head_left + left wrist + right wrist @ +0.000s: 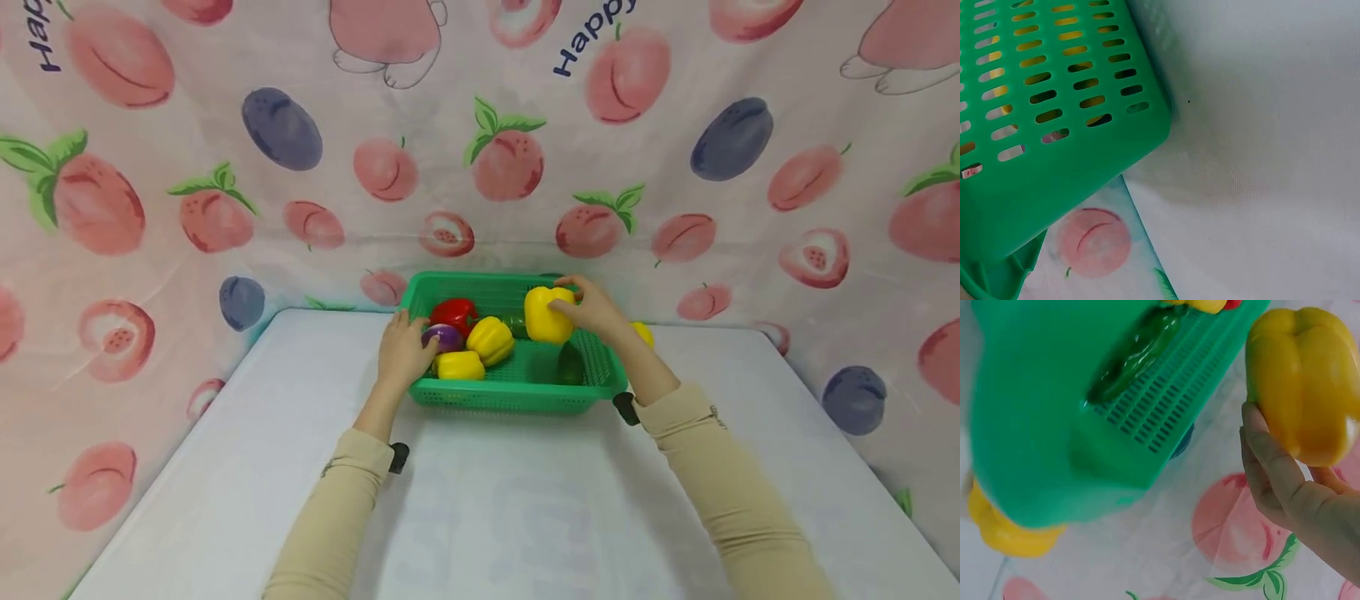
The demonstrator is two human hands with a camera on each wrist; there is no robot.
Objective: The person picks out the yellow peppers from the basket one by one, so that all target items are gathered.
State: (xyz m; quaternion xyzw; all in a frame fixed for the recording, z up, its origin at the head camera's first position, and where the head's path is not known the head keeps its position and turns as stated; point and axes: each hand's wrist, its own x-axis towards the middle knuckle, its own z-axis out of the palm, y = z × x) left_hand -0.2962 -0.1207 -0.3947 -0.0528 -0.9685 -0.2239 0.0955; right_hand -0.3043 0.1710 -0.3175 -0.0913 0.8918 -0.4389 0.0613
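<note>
- Our right grip (pixel 592 307) grasps a yellow bell pepper (pixel 548 315), fingers and thumb on its sides, held up over the right part of the basket in the head view.
- Our left grip (pixel 403 350) rests at the left end of the green basket (pixel 517 388), thumb on the inner side beside a purple vegetable (pixel 444 337) (we cannot tell whether its fingers curl round the rim).
- Inside the basket we see a red pepper (pixel 453 313), two more yellow peppers (pixel 491 342) near the purple vegetable, and dark green vegetables (pixel 570 364) farther right.
- Outside, just beyond the basket's right end, we find another yellow item (pixel 642 333) on the white desk (pixel 517 492).
- Behind the desk, we have a fruit-printed cloth (pixel 330 250).
</note>
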